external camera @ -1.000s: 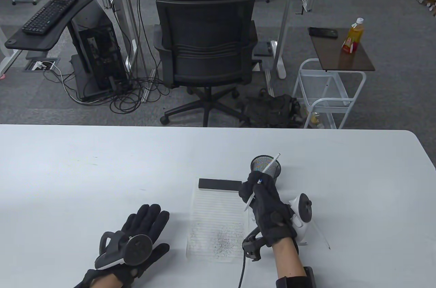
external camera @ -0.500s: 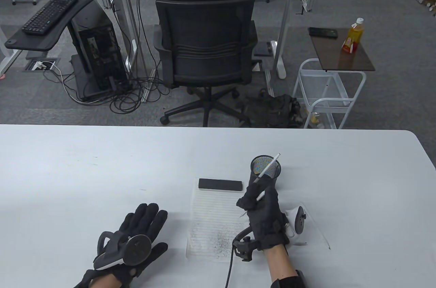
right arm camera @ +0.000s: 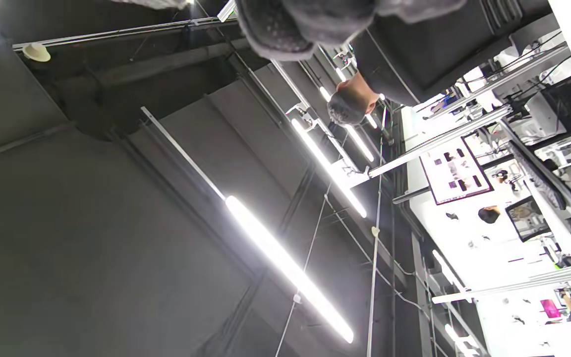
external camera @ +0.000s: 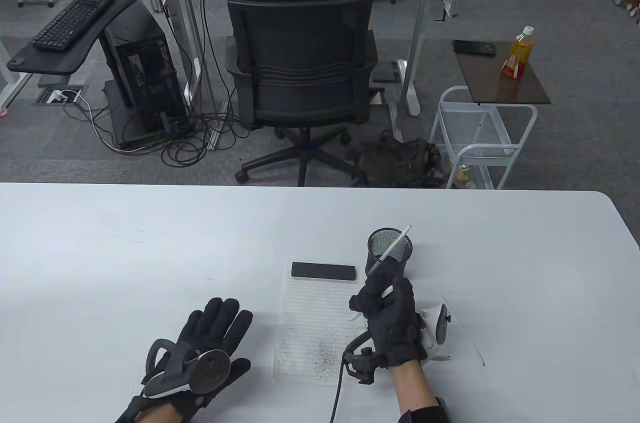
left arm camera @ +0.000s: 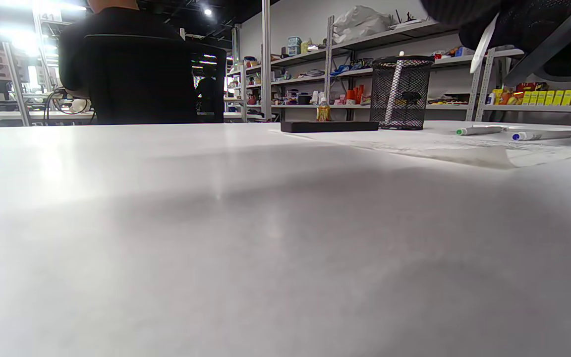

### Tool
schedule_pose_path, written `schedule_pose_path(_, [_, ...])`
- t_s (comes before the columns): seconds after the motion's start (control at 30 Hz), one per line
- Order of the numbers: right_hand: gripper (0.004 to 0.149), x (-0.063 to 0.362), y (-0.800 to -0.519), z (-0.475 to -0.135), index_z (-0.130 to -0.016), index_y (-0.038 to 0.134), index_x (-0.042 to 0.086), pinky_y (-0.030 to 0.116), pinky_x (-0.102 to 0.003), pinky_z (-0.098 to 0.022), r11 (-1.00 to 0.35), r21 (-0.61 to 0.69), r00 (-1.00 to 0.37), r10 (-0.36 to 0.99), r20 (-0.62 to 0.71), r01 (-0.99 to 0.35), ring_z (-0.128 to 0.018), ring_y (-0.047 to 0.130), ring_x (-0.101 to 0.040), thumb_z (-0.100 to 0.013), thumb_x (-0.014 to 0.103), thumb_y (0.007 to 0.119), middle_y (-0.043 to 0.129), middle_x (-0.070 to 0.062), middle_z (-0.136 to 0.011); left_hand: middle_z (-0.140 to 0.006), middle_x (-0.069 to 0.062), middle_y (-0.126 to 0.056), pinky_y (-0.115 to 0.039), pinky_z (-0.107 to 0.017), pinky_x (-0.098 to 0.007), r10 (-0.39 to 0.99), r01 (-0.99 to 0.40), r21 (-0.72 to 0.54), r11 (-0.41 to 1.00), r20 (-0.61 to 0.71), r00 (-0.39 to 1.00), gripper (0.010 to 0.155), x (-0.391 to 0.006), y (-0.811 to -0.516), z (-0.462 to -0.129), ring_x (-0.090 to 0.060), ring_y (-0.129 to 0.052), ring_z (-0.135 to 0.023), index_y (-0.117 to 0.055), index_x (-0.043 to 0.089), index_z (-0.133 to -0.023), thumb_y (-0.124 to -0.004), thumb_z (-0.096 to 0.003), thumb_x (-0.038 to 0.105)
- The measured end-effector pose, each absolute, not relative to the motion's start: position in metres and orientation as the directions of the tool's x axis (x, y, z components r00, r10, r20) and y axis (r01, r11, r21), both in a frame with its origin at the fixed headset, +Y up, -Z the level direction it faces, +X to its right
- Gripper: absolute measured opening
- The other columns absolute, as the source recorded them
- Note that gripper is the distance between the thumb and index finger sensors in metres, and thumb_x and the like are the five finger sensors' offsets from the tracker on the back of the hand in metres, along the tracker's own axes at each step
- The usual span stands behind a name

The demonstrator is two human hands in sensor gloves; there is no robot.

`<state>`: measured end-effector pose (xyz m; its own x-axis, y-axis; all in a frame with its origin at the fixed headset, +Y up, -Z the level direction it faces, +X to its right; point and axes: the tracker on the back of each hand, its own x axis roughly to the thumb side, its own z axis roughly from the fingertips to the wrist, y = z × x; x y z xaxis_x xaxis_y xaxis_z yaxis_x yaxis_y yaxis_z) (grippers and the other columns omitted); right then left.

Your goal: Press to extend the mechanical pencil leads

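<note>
The right hand is curled into a loose fist around a white mechanical pencil, held slanted above the right edge of a lined paper sheet. A short piece of the pencil shows above the fingers and its tip pokes out below the fist, pointing down toward the sheet. Whether the thumb sits on the pencil's end cannot be told. A white tracker sits on the back of this hand.

Just beyond the fist stands a black mesh pen cup with another white pencil leaning in it, its top out past the rim. A black rectangular block lies across the sheet's far edge, left of the cup. The lower part of the sheet is speckled with dark marks.

In the left wrist view two more pens, one with a green end and one with a blue end, lie on the tabletop right of the cup.

The left hand lies flat on the tabletop, well left of the sheet, fingers straight and slightly spread, holding nothing, with a dark tracker on its back.

Beyond the tabletop a person sits in a black office chair with their back turned
</note>
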<state>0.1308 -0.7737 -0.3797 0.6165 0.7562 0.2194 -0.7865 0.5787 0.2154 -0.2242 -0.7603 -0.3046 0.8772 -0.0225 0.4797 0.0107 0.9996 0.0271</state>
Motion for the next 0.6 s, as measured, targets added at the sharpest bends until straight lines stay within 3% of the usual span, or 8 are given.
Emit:
schedule_pose_path(0.1, [0.055,0.1324,-0.7743,-0.3793,-0.076,0.083,0.005,0.071,-0.066,-0.044,0.576,0.201,0.609,0.760,0.226,-0.793,-0.039,0.083,-0.039,-0.060,0.051,0.059,0.086,-0.010,-0.048,-0.121,-0.012,-0.028,-0.043,-0.077,-0.065,-0.019,0.009,0.024,1.000,0.483,0.875,0.085,-0.2234,-0.7608,-0.3046,-0.047,-0.035,-0.112,-0.028,0.026,-0.115,-0.063,-0.0455,0.063])
schedule_pose_path(0.27, [0.065,0.1311,-0.7722,-0.3787,-0.077,0.084,0.005,0.071,-0.065,-0.044,0.576,0.214,0.614,0.750,0.245,-0.789,-0.039,0.083,-0.038,-0.058,0.061,0.056,0.086,-0.010,-0.049,-0.121,-0.012,-0.028,-0.043,-0.077,-0.065,-0.013,0.003,0.021,1.000,0.485,0.875,0.085,-0.2228,-0.7613,-0.3047,-0.047,-0.035,-0.112,-0.028,0.026,-0.115,-0.063,-0.0455,0.062])
schedule_pose_path(0.47, [0.055,0.1317,-0.7738,-0.3784,-0.075,0.084,0.005,0.071,-0.066,-0.044,0.558,0.215,0.597,0.768,0.231,-0.801,-0.038,0.084,-0.038,-0.060,0.050,0.059,0.087,-0.010,-0.047,-0.121,-0.012,-0.028,-0.043,-0.077,-0.065,-0.012,0.001,0.022,1.000,0.485,0.875,0.085,-0.2225,-0.7606,-0.3044,-0.047,-0.035,-0.112,-0.028,0.026,-0.115,-0.062,-0.0455,0.063])
schedule_pose_path(0.6, [0.060,0.1317,-0.7744,-0.3788,-0.077,0.084,0.005,0.071,-0.066,-0.045,0.567,0.223,0.608,0.756,0.240,-0.793,-0.039,0.083,-0.038,-0.059,0.056,0.057,0.086,-0.010,-0.048,-0.121,-0.012,-0.028,-0.043,-0.077,-0.065,-0.011,0.000,0.022,1.000,0.484,0.875,0.086,-0.2225,-0.7608,-0.3044,-0.047,-0.035,-0.112,-0.028,0.026,-0.115,-0.063,-0.0456,0.063])
